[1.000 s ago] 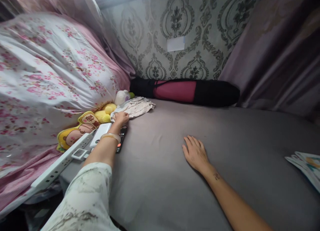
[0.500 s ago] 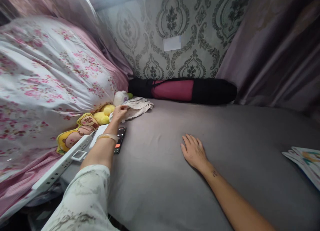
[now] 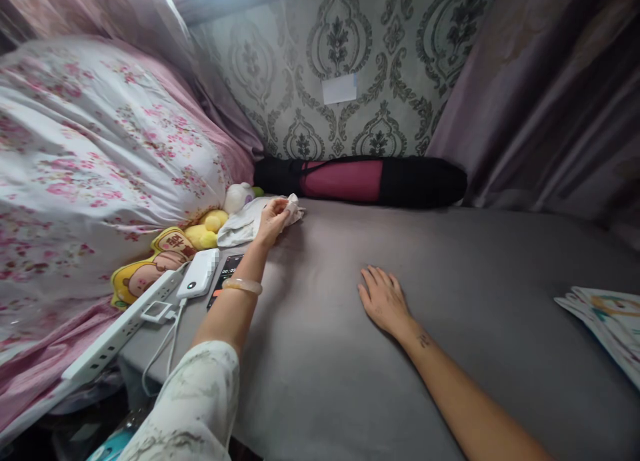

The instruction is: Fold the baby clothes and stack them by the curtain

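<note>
A crumpled whitish cloth [image 3: 241, 224] lies on the grey sheet [image 3: 320, 354] at the left back. My left hand [image 3: 273, 220] pinches a raised part of it near its right end. A bangle circles my left wrist. My right hand [image 3: 384, 301] rests flat on the sheet near the middle, fingers spread and holding nothing. A phone [image 3: 229, 269] showing a timer is partly hidden by my left forearm, and a white power bank [image 3: 199, 274] sits beside it.
A black and pink long bag [image 3: 345, 181] lies along the patterned wall. Plush toys [image 3: 203, 229] and a power strip [image 3: 120, 328] with cables line the left side, beside floral bedding [image 3: 100, 148]. Folded printed cloth or paper [image 3: 607, 321] is at the far right.
My left hand has moved right along the cloth and now holds a raised part near its right end. The power bank and more of the cables have come into view. My right hand stays put.
</note>
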A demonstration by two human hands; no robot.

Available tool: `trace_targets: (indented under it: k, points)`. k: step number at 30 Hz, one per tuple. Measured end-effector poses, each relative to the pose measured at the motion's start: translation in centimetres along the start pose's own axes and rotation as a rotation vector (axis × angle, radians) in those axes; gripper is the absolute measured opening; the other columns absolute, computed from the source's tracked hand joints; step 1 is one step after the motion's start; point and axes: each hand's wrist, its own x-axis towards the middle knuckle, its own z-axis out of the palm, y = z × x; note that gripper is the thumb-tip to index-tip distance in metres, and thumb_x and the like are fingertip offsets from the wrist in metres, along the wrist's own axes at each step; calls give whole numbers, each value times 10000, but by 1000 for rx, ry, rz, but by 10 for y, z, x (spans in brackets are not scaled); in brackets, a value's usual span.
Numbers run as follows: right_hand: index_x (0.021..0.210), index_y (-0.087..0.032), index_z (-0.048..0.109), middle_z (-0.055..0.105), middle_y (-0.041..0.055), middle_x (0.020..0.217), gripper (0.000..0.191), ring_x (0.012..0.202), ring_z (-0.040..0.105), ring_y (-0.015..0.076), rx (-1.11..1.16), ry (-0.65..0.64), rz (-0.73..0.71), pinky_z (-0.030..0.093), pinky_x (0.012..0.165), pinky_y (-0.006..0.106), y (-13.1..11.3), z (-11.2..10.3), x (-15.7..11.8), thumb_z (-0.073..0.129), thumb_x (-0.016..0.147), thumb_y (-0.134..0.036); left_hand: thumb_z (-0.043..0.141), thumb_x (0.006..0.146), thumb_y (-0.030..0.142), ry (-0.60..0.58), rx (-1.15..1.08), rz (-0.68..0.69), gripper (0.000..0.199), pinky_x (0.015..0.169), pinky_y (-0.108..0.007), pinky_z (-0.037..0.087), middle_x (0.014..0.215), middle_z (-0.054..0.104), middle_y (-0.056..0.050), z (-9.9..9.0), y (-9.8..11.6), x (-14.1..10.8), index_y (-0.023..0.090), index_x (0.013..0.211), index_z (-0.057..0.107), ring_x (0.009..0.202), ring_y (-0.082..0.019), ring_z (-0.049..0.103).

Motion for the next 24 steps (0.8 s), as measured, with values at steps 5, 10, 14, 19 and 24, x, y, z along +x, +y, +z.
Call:
trace_targets:
  k: [5, 10, 14, 19, 24]
  points:
    - [1350, -117, 521, 507, 151, 1410, 479, 1317, 420, 303, 35, 54, -31, 277, 1098, 482, 3, 5, -1, 330, 965, -328, 645, 753, 333, -104, -1, -9, 335, 729, -238, 445, 934, 648, -37, 42, 4, -26, 170, 1035, 568, 807, -128, 586]
    - [1396, -110, 434, 535, 166, 1367, 500, 1260, 492, 290, 224, 163, 5, 373, 1051, 463, 12, 12, 3, 383, 933, -293, 560, 813, 174, -279, 85, 1, 208, 766, -241, 447, 1005, 645, -42, 88, 9, -59, 170, 1017, 604, 851, -130, 574]
    - [1457, -123, 310, 457, 184, 1424, 597, 1321, 432, 278, 391, 350, 53, 420, 1037, 457, 21, 11, 10, 441, 900, -293, 534, 809, 112, -534, 102, 14, 236, 849, -273, 455, 989, 656, -42, 121, 13, -83, 160, 1025, 616, 934, -158, 589]
    - [1411, -159, 388, 448, 158, 1430, 548, 1350, 397, 252, 514, 491, -9, 367, 1096, 456, 29, 1, 14, 463, 880, -269, 523, 795, 83, -822, 9, 55, 273, 900, -296, 467, 1053, 666, -72, 148, 27, -104, 143, 1041, 624, 1011, -180, 602]
    - [1190, -190, 589, 667, 123, 1138, 385, 1060, 623, 260, 638, 426, 88, 487, 912, 408, 38, -9, 13, 515, 853, -360, 524, 779, 69, -823, 9, 101, 242, 860, -283, 480, 1000, 669, -70, 159, 40, -111, 144, 992, 611, 961, -176, 617]
